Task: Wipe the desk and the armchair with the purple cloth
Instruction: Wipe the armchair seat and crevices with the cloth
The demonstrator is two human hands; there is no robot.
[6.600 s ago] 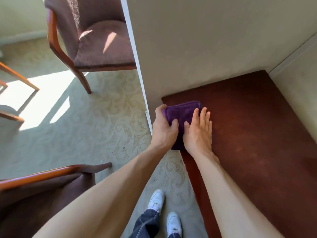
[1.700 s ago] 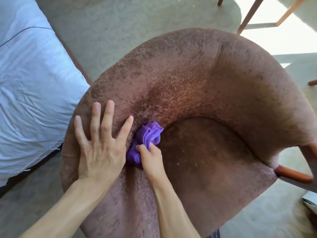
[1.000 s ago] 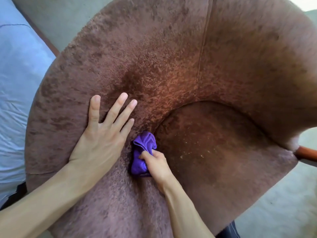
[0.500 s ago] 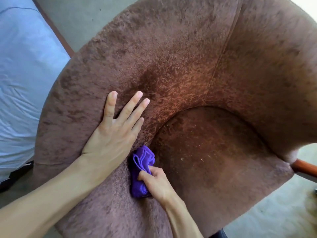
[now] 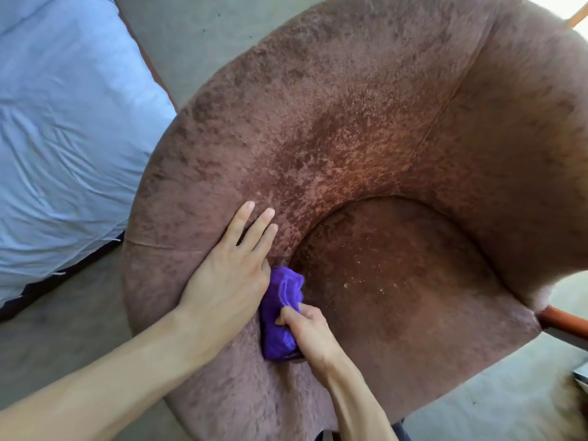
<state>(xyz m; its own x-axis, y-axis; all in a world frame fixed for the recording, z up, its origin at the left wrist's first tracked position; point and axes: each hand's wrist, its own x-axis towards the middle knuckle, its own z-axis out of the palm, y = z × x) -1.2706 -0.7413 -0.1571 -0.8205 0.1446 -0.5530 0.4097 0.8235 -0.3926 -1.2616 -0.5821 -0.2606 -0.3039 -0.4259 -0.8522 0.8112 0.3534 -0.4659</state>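
Carpeted floor [image 5: 197, 36], bed [image 5: 63, 122] left of hands. Brown plush armchair [image 5: 350, 138]. Bunched purple cloth [image 5: 280, 310] in seat crease, long axis running away from wrist. Nearer right hand [image 5: 310, 329] grips its near end; left hand [image 5: 229, 278] flat, fingers straight, on backrest, touching cloth's left edge.

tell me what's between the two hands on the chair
The purple cloth, bunched: the right hand grips it, the left hand lies flat on the armchair beside it. Head view shows this.

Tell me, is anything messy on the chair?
Yes. Small pale specks dot the seat, right of the cloth. They look like crumbs not yet wiped; otherwise nothing stands out.
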